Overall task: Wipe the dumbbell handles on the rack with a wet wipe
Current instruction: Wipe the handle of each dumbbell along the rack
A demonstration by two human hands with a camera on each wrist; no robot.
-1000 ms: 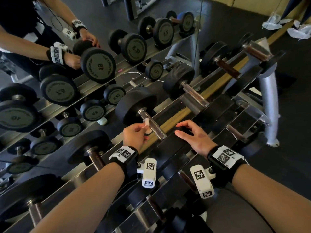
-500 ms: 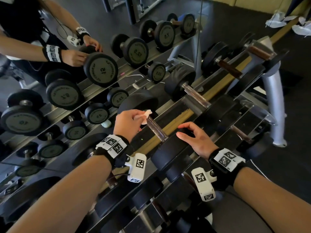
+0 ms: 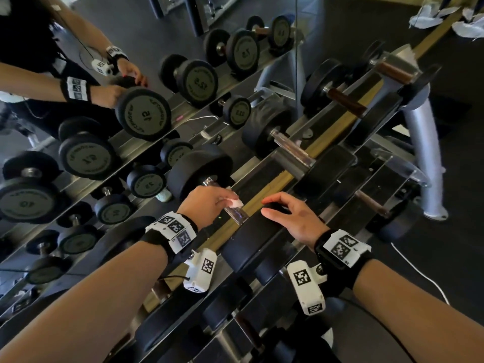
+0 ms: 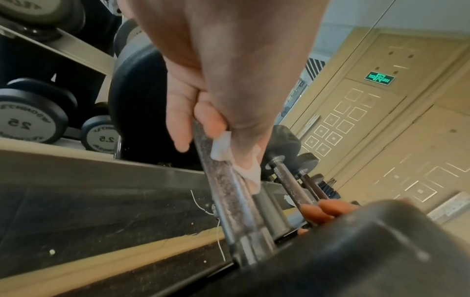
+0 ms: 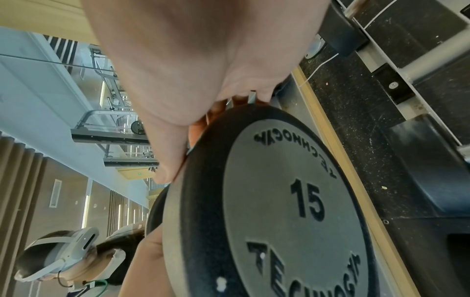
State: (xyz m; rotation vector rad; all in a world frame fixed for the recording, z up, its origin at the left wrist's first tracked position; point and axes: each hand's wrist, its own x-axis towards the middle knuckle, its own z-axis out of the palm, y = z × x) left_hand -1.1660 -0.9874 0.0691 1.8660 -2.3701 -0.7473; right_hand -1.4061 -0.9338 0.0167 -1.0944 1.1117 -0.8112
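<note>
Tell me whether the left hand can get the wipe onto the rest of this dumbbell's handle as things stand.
Probably yes. The left hand already pinches the wet wipe against the handle, and the bare stretch toward the near weight head looks unobstructed. The right hand rests on that weight head, not on the handle.

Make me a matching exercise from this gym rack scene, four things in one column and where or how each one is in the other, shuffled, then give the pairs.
1. wet wipe
2. left hand
3. right hand
4. dumbbell handle

A. resting on a black weight head marked 15
B. white, pressed against the metal bar
C. metal, being wiped
D. gripping the bar with the wipe

Pairs: 1-B, 2-D, 3-A, 4-C
</note>
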